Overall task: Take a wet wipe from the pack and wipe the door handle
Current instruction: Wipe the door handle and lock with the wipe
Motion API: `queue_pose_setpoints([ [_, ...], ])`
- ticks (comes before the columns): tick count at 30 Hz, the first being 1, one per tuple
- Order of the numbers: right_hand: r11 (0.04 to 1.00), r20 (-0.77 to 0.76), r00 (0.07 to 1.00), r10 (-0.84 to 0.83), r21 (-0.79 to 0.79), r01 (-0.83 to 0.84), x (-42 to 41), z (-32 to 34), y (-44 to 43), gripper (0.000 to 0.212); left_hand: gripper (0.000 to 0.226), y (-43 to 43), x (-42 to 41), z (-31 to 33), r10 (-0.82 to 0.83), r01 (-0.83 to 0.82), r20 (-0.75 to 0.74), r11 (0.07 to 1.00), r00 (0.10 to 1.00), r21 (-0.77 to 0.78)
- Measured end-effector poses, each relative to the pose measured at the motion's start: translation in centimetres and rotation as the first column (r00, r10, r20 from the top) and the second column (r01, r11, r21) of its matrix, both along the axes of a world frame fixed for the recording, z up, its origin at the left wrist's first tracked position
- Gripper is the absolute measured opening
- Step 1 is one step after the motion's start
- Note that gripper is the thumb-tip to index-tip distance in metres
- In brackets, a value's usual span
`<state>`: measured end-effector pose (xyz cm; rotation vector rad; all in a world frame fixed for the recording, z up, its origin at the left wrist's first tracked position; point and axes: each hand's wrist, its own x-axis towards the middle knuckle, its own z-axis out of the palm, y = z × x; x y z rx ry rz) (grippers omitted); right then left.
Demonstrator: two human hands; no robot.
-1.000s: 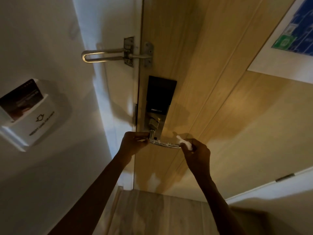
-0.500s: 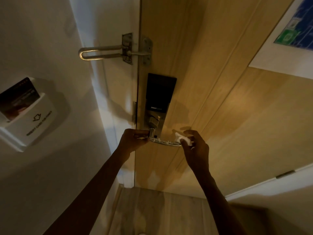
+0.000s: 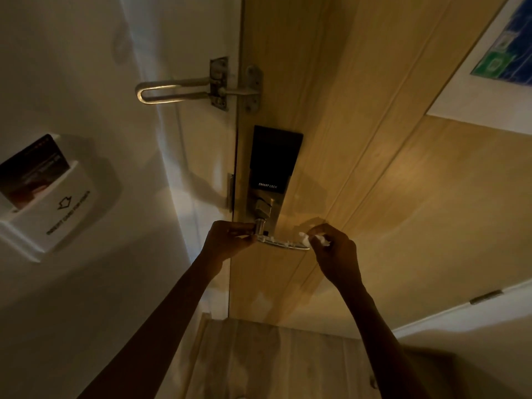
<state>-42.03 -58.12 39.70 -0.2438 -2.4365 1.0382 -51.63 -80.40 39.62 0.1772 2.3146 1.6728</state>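
Wet wipe [image 3: 313, 239], a small white crumpled wad, is pinched in the fingertips of the right hand [image 3: 336, 253]; the fingers curl round it and bits of white poke out past them. The wad sits at the free tip of the silver metal lever door handle [image 3: 283, 243], touching or just beside it; the light is too dim to be sure. The handle's long axis runs roughly level across the view, with the pivot end on the left and the free end on the right. So the right hand is at the far right end, and the rest of the lever lies leftward from it, toward the spindle. The left hand [image 3: 229, 240] is at the opposite end, fingers curled on the pivot end by the round spindle, probably steadying the lever. Likely next move: slide the wet wipe left along the lever toward the left hand. The right hand is nearer the tip, the left nearer the lock body. The lever is narrow, so the wad should wrap round it or only one face gets cleaned. Above the spindle is a black rectangular smart lock panel [image 3: 275, 156] on the light wooden door [image 3: 388, 197]. Higher up, a silver swing bar door guard [image 3: 172, 92] spans from door to frame. On the wall to the left is a white card holder [image 3: 66, 214] with a dark key card [image 3: 31, 168] in it. The wipe pack is not in view.
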Motion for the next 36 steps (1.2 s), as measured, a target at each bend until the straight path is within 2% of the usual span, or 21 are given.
queue_pose_setpoints([
  [3,0.997,0.025,0.999,0.02,0.069,-0.021,-0.2,-0.2,0.2,0.013,0.03,0.0,0.0,0.0,0.006,-0.007,0.016,0.999,1.0,0.032],
  [6,0.988,0.018,0.999,0.038,0.149,-0.041,0.4,0.0,-0.1,0.008,0.03,0.1,0.1,0.0,0.005,-0.006,0.021,0.998,1.0,0.056],
  [12,0.989,0.026,0.998,0.059,0.136,-0.062,0.2,0.1,0.0,0.011,0.029,0.3,0.2,0.0,0.021,-0.022,0.025,0.998,0.999,0.051],
  [17,0.997,-0.044,0.999,0.026,0.075,-0.022,-0.1,-0.1,-1.9,0.011,0.028,0.2,0.3,0.3,0.009,-0.008,-0.039,1.0,0.999,0.023],
  [25,0.994,-0.054,0.999,0.002,0.111,0.004,0.5,0.3,-1.6,0.014,0.028,0.1,0.1,-0.2,-0.014,0.015,-0.121,1.0,0.992,0.005],
  [29,0.999,-0.021,0.999,0.029,0.037,-0.028,-0.5,-0.2,-3.0,0.016,0.028,0.1,-0.1,-0.5,0.001,0.001,-0.079,1.0,0.997,0.022],
  [32,0.994,0.023,0.998,0.056,0.092,-0.058,-1.1,-0.5,-4.4,0.022,0.027,0.2,-0.1,-0.8,0.004,0.0,-0.1,0.999,0.995,0.044],
  [36,0.994,-0.015,1.0,0.011,0.107,-0.01,0.0,0.0,-1.6,0.021,0.028,0.0,-0.2,-0.9,-0.013,0.019,-0.124,0.999,0.992,0.041],
])
